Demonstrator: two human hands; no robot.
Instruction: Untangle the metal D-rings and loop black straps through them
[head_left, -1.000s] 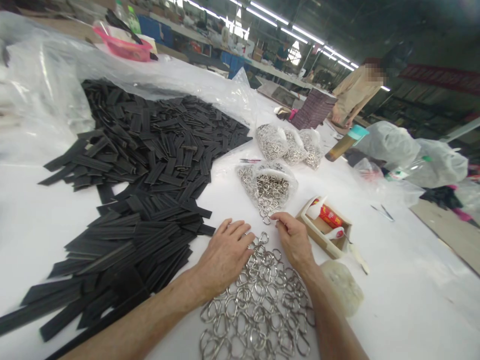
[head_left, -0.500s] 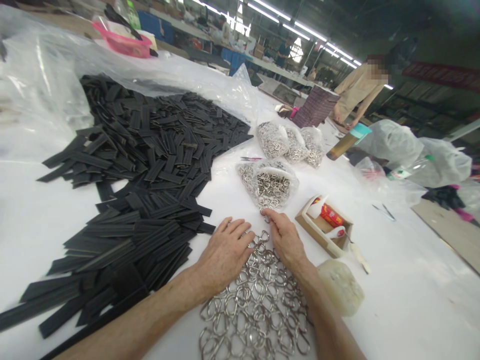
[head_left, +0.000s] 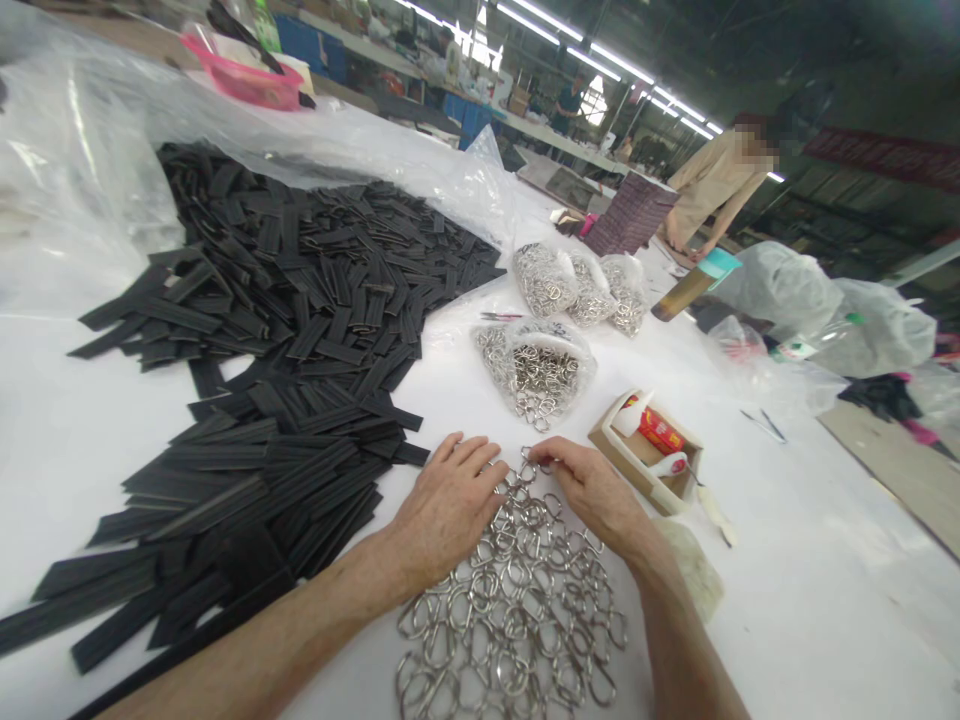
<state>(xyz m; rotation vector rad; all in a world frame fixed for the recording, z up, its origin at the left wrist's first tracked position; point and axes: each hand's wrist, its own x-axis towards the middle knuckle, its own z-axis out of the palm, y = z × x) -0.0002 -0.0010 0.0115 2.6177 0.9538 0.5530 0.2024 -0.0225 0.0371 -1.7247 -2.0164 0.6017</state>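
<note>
You work bare-handed on the near side of an open bag (head_left: 555,343) of clear plastic, its mouth facing you and metal links crowding its lip, on a white table (head_left: 825,580). Loose metal links (head_left: 517,590) lie in a broad spread between your forearms, nearer you than the bag. Your left hand (head_left: 454,505), to the bag's near left, rests palm down at the edge of that spread, its fingers slightly spread. Your right hand (head_left: 592,490), to the bag's near right, is bent so that its fingertips meet links at the far end of the spread; whether they pinch one cannot be told. Left of the bag sprawls a large heap of black strips (head_left: 255,455). Just beyond the bag sit three bags of links (head_left: 547,280). Near it on the right stands a small box (head_left: 664,497) holding a red packet (head_left: 660,432). Well beyond the bag, to the right, a person in a tan top (head_left: 709,185) leans over the work surface.
</note>
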